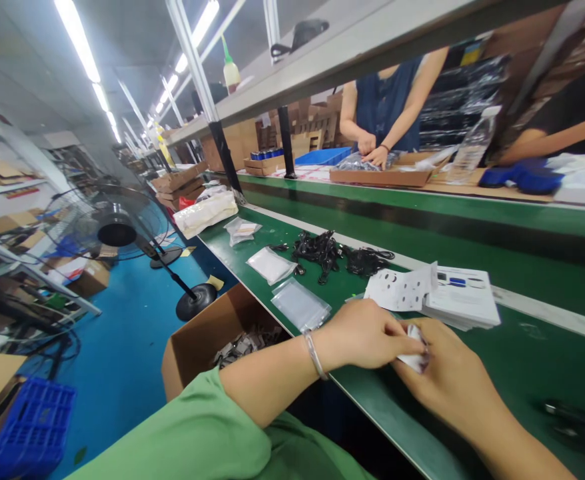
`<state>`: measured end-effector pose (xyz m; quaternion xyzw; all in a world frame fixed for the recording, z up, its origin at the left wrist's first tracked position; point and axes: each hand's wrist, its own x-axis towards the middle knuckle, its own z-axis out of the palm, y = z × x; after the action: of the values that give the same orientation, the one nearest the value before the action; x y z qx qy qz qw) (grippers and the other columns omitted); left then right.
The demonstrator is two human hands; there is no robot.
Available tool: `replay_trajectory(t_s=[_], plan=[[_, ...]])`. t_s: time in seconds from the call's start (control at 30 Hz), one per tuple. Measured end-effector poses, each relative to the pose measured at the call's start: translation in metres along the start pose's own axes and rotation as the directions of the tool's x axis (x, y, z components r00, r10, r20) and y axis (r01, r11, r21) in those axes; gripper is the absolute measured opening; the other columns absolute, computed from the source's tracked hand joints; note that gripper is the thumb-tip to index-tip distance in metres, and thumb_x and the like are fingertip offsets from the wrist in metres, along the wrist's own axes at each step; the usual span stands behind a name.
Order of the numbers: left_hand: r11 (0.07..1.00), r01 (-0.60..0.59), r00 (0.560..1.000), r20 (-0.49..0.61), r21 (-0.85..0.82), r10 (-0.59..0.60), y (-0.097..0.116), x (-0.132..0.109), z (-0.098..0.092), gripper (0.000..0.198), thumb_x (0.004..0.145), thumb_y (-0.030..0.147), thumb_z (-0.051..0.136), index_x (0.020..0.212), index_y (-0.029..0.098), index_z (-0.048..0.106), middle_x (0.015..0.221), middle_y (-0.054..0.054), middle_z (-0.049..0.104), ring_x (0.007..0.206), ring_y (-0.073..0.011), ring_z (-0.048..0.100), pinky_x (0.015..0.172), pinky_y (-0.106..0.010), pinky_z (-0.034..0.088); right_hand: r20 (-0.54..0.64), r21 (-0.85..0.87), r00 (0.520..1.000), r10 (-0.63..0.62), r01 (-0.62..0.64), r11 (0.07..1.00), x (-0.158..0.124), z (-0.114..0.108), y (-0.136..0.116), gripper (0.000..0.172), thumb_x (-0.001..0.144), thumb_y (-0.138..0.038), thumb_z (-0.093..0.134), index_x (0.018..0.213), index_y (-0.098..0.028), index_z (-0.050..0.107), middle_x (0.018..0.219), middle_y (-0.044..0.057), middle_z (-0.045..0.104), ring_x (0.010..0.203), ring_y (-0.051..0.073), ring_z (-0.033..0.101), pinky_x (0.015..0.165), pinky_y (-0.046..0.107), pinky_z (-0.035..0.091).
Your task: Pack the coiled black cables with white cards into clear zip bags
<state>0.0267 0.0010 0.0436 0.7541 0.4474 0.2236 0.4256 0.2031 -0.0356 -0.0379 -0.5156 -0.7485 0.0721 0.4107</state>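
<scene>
My left hand [365, 335], with a metal bangle [314, 355] on the wrist, and my right hand [445, 380] meet over the green workbench [532, 353]. Together they pinch a small folded white paper [415, 350], partly hidden by my fingers. Just beyond my hands lies a stack of printed white leaflets [460, 297]. Further along are a clear plastic bag [300, 304], a white packet [270, 265] and tangled black cables [317, 253]. A dark object [577, 427] lies blurred near the right edge.
A cardboard box [222, 343] of small grey parts stands below the bench's near edge. Beyond a shelf [372, 60], across the bench, a co-worker's hands [375, 150] work over a cardboard tray. A standing fan [117, 227] and a blue crate [27, 430] occupy the blue floor.
</scene>
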Motion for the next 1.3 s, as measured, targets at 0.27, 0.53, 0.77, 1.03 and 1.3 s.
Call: replay_trajectory(t_s=[0.27, 0.53, 0.77, 1.03, 1.3], plan=[[0.981, 0.010, 1.000, 0.003, -0.192, -0.010, -0.011, 0.004, 0.004, 0.042, 0.083, 0.049, 0.084, 0.061, 0.017, 0.069, 0.056, 0.004, 0.055, 0.061, -0.0114, 0.048, 0.060, -0.026, 0.036, 0.079, 0.040, 0.975, 0.207, -0.211, 0.977, 0.005, -0.017, 0.002, 0.020, 0.072, -0.039, 0.067, 0.090, -0.030, 0.064, 0.074, 0.001, 0.074, 0.058, 0.023, 0.066, 0.056, 0.034, 0.048], [0.973, 0.219, 0.861, -0.482, 0.067, -0.160, -0.036, 0.042, -0.060, 0.022, 0.099, 0.033, 0.066, 0.090, 0.018, 0.080, 0.093, -0.004, 0.080, 0.087, -0.0160, 0.072, 0.082, -0.025, 0.054, -0.040, -0.035, 0.818, 0.574, -0.576, 0.817, 0.010, -0.032, 0.015, 0.033, 0.065, -0.059, 0.067, 0.083, -0.032, 0.070, 0.071, 0.001, 0.076, 0.066, 0.028, 0.071, 0.062, 0.038, 0.053], [0.899, 0.402, 0.835, -0.472, 0.172, -0.283, -0.059, 0.072, -0.078, 0.028, 0.074, 0.018, 0.086, 0.059, 0.017, 0.063, 0.093, -0.019, 0.079, 0.113, -0.0397, 0.075, 0.103, -0.047, 0.056, 0.038, 0.043, 0.882, 0.471, -0.472, 0.881, 0.007, -0.024, 0.018, 0.030, 0.068, -0.056, 0.070, 0.086, -0.031, 0.071, 0.079, 0.001, 0.081, 0.070, 0.027, 0.074, 0.065, 0.036, 0.055], [0.980, 0.185, 0.934, -0.299, -0.068, -0.197, -0.026, 0.037, -0.060, 0.019, 0.087, 0.020, 0.078, 0.104, 0.014, 0.073, 0.096, -0.007, 0.079, 0.089, -0.0181, 0.077, 0.084, -0.029, 0.062, -0.076, 0.109, 0.929, 0.363, -0.354, 0.929, 0.000, -0.014, -0.016, 0.019, 0.080, -0.048, 0.062, 0.090, -0.031, 0.064, 0.079, -0.001, 0.075, 0.065, 0.022, 0.066, 0.066, 0.034, 0.050], [0.822, -0.162, 0.986, -0.064, -0.547, 0.151, 0.005, -0.003, -0.024, 0.038, 0.061, 0.031, 0.099, 0.084, 0.014, 0.074, 0.071, 0.001, 0.068, 0.065, -0.0092, 0.060, 0.066, -0.023, 0.051, -0.044, 0.071, 0.963, 0.264, -0.261, 0.963, 0.002, -0.014, -0.010, 0.021, 0.081, -0.049, 0.064, 0.094, -0.032, 0.065, 0.072, -0.001, 0.070, 0.054, 0.020, 0.059, 0.057, 0.033, 0.047]])
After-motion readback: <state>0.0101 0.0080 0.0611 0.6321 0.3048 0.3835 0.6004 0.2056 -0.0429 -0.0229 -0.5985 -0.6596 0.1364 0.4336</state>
